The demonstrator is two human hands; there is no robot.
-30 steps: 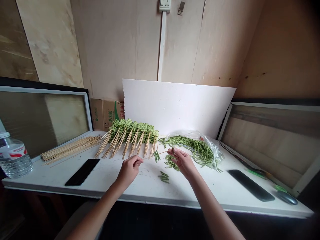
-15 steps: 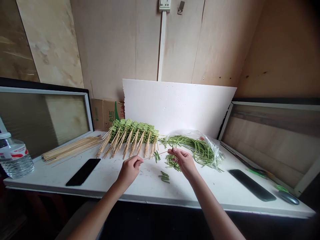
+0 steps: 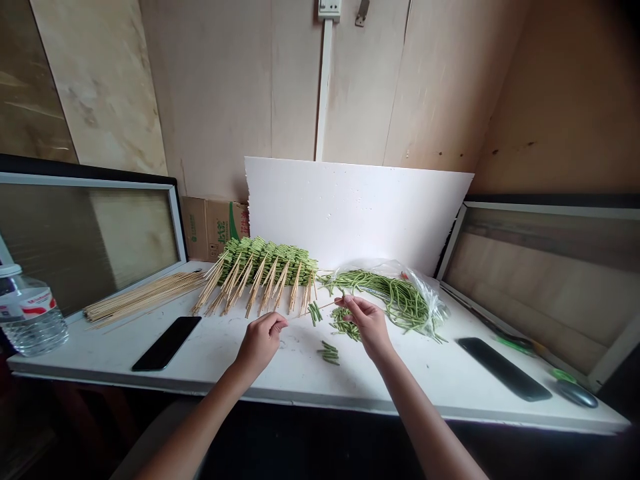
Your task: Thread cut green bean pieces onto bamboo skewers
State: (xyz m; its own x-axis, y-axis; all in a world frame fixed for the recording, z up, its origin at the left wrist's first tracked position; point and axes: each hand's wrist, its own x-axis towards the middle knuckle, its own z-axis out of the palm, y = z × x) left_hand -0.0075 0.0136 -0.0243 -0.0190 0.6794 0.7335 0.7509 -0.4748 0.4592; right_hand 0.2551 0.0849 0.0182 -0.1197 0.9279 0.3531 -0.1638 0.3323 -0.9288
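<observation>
Gripping the skewer, the left hand; pinching a bean piece, the right hand! An off-centre push could split it.

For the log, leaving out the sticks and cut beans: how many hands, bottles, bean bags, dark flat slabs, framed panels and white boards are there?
Hands: 2 (left hand, right hand)
Bottle: 1
Bean bag: 1
Dark slabs: 2 (left slab, right slab)
Framed panels: 2 (left panel, right panel)
White board: 1
Total: 9
</observation>
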